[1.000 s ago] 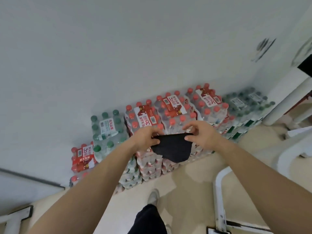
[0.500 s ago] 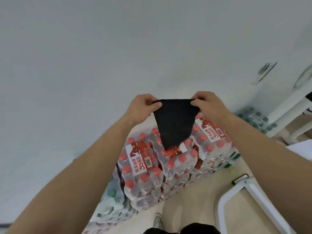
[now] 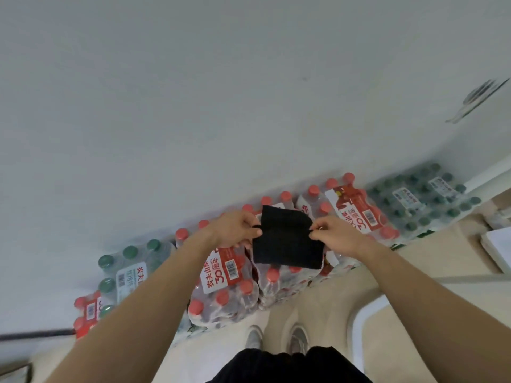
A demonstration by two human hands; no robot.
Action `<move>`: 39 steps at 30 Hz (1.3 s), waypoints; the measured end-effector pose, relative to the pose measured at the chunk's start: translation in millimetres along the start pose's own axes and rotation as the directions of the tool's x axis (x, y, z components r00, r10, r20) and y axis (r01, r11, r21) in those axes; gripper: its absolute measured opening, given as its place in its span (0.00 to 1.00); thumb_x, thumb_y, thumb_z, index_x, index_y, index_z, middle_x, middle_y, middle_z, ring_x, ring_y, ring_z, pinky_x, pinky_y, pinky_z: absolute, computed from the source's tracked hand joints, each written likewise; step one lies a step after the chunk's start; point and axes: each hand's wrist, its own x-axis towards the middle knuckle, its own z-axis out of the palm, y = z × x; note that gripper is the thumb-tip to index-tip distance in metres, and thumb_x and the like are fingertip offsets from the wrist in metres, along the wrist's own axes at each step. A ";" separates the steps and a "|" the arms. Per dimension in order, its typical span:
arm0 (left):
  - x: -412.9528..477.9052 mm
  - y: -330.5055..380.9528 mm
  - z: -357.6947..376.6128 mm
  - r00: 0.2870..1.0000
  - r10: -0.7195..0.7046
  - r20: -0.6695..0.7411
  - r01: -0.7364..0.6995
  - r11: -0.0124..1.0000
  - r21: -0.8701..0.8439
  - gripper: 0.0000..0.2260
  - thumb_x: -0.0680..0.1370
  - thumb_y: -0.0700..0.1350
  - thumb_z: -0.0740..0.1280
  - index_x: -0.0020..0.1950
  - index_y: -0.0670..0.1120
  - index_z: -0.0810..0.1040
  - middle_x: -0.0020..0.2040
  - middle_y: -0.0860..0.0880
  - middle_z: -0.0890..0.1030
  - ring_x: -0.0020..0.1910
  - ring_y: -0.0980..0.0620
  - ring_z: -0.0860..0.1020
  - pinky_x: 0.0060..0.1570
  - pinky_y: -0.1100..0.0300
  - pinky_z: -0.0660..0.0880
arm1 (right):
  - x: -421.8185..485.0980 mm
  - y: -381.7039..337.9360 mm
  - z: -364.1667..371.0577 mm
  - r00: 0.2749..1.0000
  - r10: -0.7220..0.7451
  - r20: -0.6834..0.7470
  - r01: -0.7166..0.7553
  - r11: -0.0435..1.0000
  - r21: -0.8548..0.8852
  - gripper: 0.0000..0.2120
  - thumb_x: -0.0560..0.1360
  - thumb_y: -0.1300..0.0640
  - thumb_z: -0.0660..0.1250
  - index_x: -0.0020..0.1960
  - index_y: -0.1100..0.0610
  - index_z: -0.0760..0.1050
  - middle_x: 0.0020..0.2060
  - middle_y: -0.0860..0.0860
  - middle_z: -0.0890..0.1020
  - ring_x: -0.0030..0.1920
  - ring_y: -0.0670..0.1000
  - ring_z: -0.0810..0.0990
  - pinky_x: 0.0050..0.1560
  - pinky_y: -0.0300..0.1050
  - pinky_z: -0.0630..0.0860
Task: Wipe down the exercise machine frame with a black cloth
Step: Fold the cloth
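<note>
I hold a black cloth (image 3: 286, 239) out in front of me with both hands. My left hand (image 3: 235, 229) pinches its left edge and my right hand (image 3: 336, 234) pinches its right edge. The cloth is doubled over along the line between my hands, one flap standing up and the rest hanging down. It hovers above shrink-wrapped packs of water bottles. A curved white tube of the exercise machine frame (image 3: 367, 308) shows at the lower right near the floor.
Packs of red-capped bottles (image 3: 221, 283) and green-capped bottles (image 3: 423, 197) are stacked along a white wall (image 3: 221, 92). My shoes (image 3: 298, 338) stand on the beige floor just before them. A white flat object (image 3: 497, 244) lies at the right edge.
The cloth hung as a triangle from its top corners; now it is lower and folded over between my hands. The view has tilted down, showing more floor and my shoes.
</note>
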 end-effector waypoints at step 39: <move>46.0 -29.5 66.5 0.855 0.269 -0.444 0.017 0.840 0.543 0.23 0.78 0.52 0.67 0.73 0.54 0.71 0.74 0.49 0.69 0.72 0.43 0.66 0.68 0.44 0.70 | 63.6 -6.5 45.0 0.947 -0.297 -0.120 0.156 0.754 -0.638 0.27 0.80 0.48 0.60 0.78 0.49 0.60 0.75 0.52 0.65 0.73 0.58 0.64 0.69 0.57 0.67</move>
